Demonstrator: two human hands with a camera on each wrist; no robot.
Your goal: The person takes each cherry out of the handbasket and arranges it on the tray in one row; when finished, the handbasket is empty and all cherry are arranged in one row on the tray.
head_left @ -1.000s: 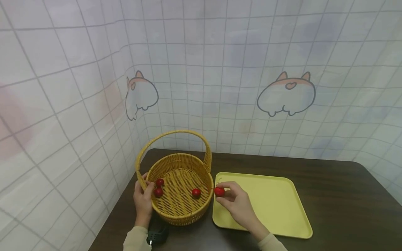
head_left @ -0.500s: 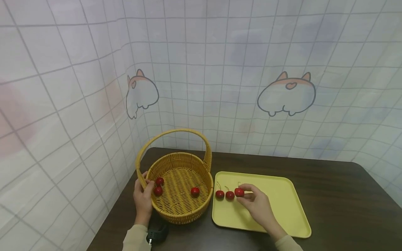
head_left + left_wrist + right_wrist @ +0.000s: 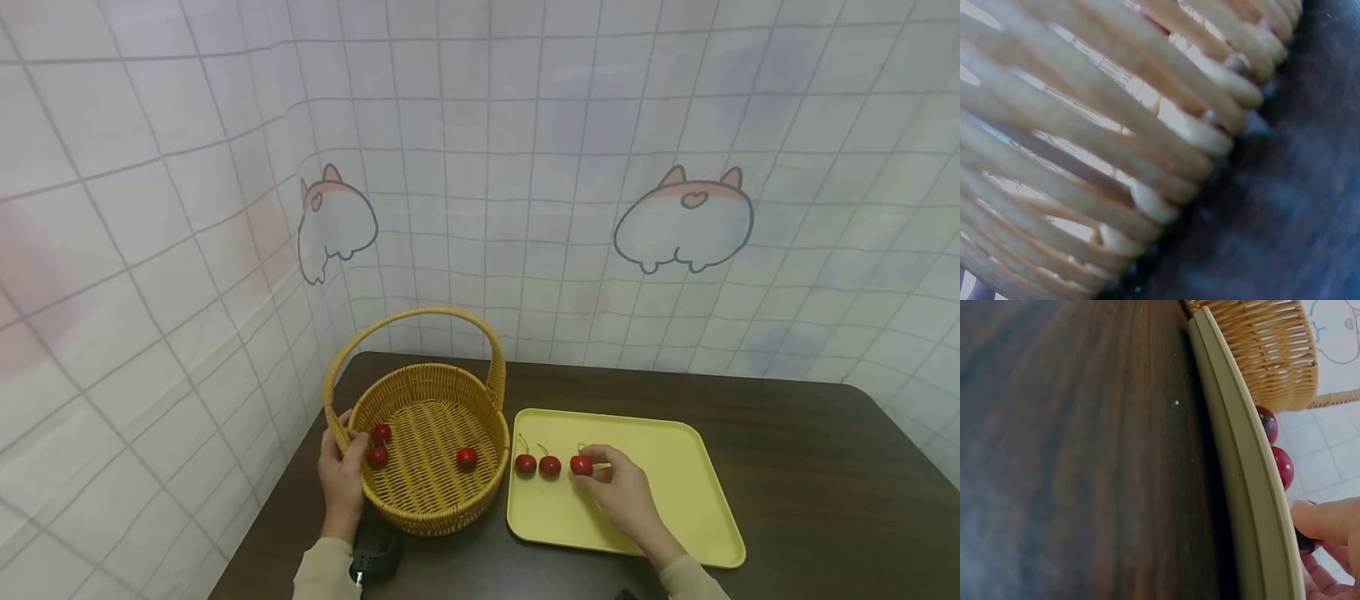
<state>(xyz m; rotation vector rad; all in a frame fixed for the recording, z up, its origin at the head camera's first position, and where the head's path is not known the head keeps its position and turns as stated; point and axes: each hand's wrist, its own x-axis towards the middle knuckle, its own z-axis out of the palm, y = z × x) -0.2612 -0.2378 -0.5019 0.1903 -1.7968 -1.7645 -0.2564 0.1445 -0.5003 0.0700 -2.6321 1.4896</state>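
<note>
Red cherry (image 3: 581, 465) is pinched by the right hand (image 3: 621, 493), thumb and fingers almost closed around it, over the yellow tray (image 3: 551, 518); whether it touches the tray, I cannot tell. Its body is round, and its short stem points towards the far edge. To its left lie the middle cherry (image 3: 550, 467) and the outer cherry (image 3: 526, 465), stems leaning left. The left hand (image 3: 342, 477) grips the wicker basket (image 3: 438, 523) at its rim.
</note>
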